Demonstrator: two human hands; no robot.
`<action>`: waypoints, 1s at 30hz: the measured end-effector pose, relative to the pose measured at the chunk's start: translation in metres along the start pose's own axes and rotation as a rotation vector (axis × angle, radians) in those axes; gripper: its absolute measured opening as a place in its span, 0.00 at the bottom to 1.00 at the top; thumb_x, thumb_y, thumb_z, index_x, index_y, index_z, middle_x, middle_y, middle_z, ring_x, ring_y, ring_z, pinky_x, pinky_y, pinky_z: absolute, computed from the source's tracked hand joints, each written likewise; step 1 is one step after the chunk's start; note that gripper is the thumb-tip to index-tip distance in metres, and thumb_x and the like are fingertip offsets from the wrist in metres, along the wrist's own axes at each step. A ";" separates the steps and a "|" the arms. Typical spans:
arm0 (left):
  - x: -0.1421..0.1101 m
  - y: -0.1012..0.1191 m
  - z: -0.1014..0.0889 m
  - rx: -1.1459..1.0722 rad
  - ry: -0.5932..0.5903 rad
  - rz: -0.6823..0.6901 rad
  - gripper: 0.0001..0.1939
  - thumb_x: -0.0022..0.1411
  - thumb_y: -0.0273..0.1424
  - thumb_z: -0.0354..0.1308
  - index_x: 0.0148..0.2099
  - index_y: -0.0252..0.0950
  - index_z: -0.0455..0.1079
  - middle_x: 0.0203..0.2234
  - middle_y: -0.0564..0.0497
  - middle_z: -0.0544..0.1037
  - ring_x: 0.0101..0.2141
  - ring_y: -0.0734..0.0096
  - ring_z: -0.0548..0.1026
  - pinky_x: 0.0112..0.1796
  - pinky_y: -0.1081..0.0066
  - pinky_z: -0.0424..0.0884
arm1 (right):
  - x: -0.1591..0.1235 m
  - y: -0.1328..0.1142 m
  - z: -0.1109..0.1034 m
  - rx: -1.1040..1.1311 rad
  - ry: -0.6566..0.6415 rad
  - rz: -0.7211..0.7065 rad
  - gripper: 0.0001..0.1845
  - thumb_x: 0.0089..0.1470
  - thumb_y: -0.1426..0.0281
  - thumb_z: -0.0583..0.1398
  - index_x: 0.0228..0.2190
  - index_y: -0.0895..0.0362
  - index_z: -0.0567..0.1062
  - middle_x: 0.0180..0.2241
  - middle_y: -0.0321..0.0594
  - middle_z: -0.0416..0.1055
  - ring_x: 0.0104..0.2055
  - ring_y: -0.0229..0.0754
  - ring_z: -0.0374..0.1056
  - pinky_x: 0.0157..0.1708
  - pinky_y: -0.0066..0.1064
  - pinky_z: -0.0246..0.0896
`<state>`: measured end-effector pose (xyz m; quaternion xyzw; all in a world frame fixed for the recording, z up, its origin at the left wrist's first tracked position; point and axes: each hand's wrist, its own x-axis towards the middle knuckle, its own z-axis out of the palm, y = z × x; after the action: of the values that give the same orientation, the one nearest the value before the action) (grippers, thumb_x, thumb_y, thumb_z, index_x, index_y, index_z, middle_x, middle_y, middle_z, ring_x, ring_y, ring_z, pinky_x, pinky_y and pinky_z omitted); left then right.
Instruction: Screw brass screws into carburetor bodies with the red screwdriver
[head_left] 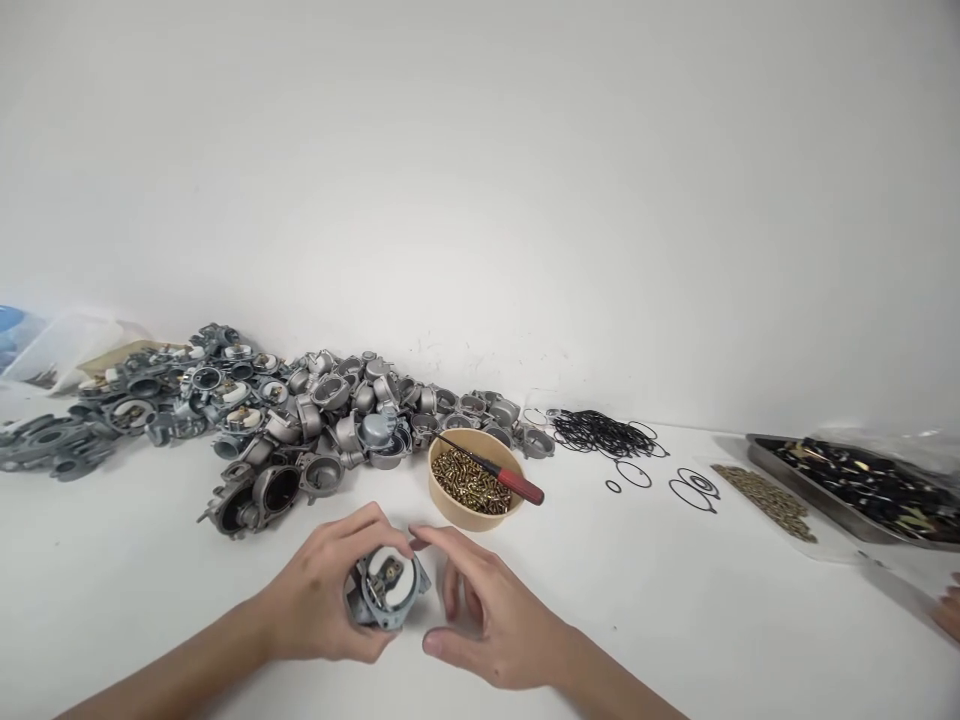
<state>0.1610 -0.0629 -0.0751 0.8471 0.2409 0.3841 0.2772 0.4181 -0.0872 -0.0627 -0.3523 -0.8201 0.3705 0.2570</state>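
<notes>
Well, low at the centre of the frame, the person's left hand (326, 580) has a grey carburetor body (367, 605) gripped between thumb and curled fingers, its round face turned up so that a white float (406, 580) shows inside. Just beside it, the right hand (499, 610) holds nothing that I can see: its fingers are arched and the thumb stands well apart from them, with the forefinger reaching close to the left fingertips, though I can't tell whether they touch. Behind the hands, mid-frame on the white bench (675, 620), sits a tan bowl (480, 520) of brass screws (461, 485), a red-handled screwdriver (521, 487) lying across it. Silvery float bowls (330, 390) are heaped left of that, running into more carburetor bodies (232, 392) towards the left edge. Right of the bowl lies a tangle of black rubber rings (600, 432), a few of them loose nearby. Farther right are small brass-coloured pieces (761, 495) and a metal tray (810, 497) of black parts (877, 475), with another person's hand (951, 608) just showing at the lower right edge.
</notes>
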 end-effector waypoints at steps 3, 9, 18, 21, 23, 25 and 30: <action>0.000 -0.007 0.006 -0.025 -0.008 0.028 0.27 0.49 0.26 0.69 0.52 0.43 0.71 0.40 0.50 0.73 0.35 0.65 0.74 0.35 0.70 0.69 | 0.005 -0.001 0.005 0.017 0.027 0.043 0.37 0.55 0.60 0.69 0.63 0.50 0.66 0.51 0.43 0.72 0.29 0.34 0.63 0.31 0.28 0.61; 0.005 -0.006 -0.008 0.011 -0.121 -0.004 0.33 0.54 0.35 0.75 0.60 0.45 0.68 0.45 0.48 0.75 0.40 0.60 0.76 0.40 0.67 0.73 | 0.009 -0.003 0.008 0.039 0.085 0.214 0.27 0.53 0.67 0.69 0.54 0.53 0.72 0.35 0.35 0.72 0.25 0.33 0.59 0.25 0.26 0.53; 0.000 -0.038 -0.083 0.674 0.035 -0.009 0.13 0.72 0.39 0.60 0.55 0.41 0.73 0.50 0.44 0.77 0.49 0.53 0.75 0.45 0.60 0.73 | 0.008 -0.004 0.009 0.039 0.120 0.335 0.28 0.51 0.65 0.69 0.52 0.54 0.71 0.32 0.35 0.73 0.25 0.34 0.62 0.25 0.26 0.57; -0.005 -0.054 -0.089 0.840 -0.037 -0.058 0.07 0.69 0.35 0.61 0.47 0.40 0.76 0.44 0.46 0.80 0.43 0.55 0.75 0.42 0.61 0.70 | 0.008 -0.003 0.008 0.034 0.114 0.342 0.29 0.51 0.63 0.69 0.53 0.55 0.70 0.29 0.33 0.71 0.26 0.35 0.63 0.26 0.27 0.58; -0.007 -0.060 -0.087 0.863 -0.054 -0.070 0.06 0.68 0.32 0.60 0.45 0.40 0.77 0.42 0.46 0.80 0.40 0.55 0.74 0.40 0.61 0.68 | 0.008 -0.002 0.008 0.030 0.115 0.331 0.29 0.51 0.64 0.69 0.52 0.55 0.70 0.29 0.33 0.71 0.26 0.35 0.63 0.26 0.27 0.58; -0.007 -0.061 -0.085 0.868 -0.056 -0.070 0.07 0.68 0.28 0.57 0.42 0.39 0.77 0.41 0.46 0.80 0.40 0.56 0.74 0.40 0.62 0.66 | 0.008 -0.002 0.007 0.029 0.113 0.307 0.28 0.51 0.65 0.69 0.53 0.54 0.70 0.31 0.34 0.71 0.26 0.35 0.62 0.26 0.27 0.57; -0.004 -0.057 -0.087 0.850 -0.080 -0.035 0.14 0.69 0.21 0.49 0.38 0.38 0.75 0.40 0.46 0.80 0.38 0.59 0.73 0.39 0.63 0.64 | 0.008 -0.002 0.006 0.005 0.101 0.304 0.27 0.53 0.65 0.68 0.53 0.53 0.70 0.26 0.31 0.67 0.25 0.36 0.61 0.24 0.27 0.54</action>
<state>0.0792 0.0007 -0.0664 0.8961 0.3809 0.2128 -0.0809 0.4083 -0.0849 -0.0630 -0.4899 -0.7425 0.3888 0.2399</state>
